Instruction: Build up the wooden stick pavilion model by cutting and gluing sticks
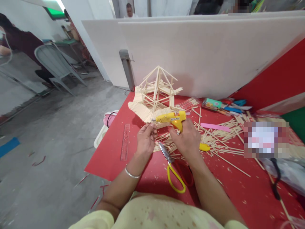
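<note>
My right hand (189, 140) grips a yellow hot glue gun (168, 117) by its handle, nozzle pointing left. Close below the nozzle, my left hand (145, 140) has its thumb and fingers pinched together; whatever is between them is too small to make out. Just beyond both hands stands a model house frame (157, 92) of thin wooden sticks, with a peaked open roof and slatted lower panels. Scissors (175, 178) with a yellow handle loop lie between my forearms, blades toward the model. Many loose wooden sticks (224, 149) are spread beyond and right of my right hand.
The red table (107, 159) carries a clear ruler (125, 141) at left, a pink strip (215, 127) and packaged supplies (212, 103) at right. White boards (190, 57) stand behind the model. A chair (57, 65) and a seated person (21, 38) are across the floor at left.
</note>
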Action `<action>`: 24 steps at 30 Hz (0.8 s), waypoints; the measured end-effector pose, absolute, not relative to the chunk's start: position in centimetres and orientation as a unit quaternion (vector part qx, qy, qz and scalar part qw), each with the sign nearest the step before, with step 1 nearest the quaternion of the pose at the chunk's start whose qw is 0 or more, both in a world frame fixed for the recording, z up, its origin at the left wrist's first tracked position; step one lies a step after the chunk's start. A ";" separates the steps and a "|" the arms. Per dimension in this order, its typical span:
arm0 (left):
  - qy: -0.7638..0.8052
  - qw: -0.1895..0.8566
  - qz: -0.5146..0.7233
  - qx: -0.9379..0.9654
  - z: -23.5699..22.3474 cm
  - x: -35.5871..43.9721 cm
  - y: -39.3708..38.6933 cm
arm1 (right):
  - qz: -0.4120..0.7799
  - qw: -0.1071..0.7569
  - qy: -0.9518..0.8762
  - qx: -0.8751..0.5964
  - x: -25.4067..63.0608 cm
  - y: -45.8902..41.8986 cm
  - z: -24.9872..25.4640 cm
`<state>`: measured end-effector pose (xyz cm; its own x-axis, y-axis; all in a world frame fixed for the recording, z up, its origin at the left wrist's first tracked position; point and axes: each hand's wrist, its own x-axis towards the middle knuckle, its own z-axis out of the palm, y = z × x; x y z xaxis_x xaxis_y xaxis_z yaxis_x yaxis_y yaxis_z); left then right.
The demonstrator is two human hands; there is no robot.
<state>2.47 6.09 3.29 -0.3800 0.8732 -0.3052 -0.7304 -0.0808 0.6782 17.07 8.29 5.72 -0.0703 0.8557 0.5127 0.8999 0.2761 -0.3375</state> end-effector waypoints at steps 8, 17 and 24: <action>0.390 0.552 0.731 0.089 3.6 2.4 6.2 | -0.029 0.318 -0.723 -0.613 17.3 8.6 5.3; 0.389 0.551 0.734 0.085 3.4 2.5 6.3 | -0.053 0.310 -0.722 -0.617 17.6 8.2 5.0; 0.384 0.551 0.736 0.082 3.6 2.6 6.2 | -0.044 0.307 -0.722 -0.618 17.9 8.0 5.1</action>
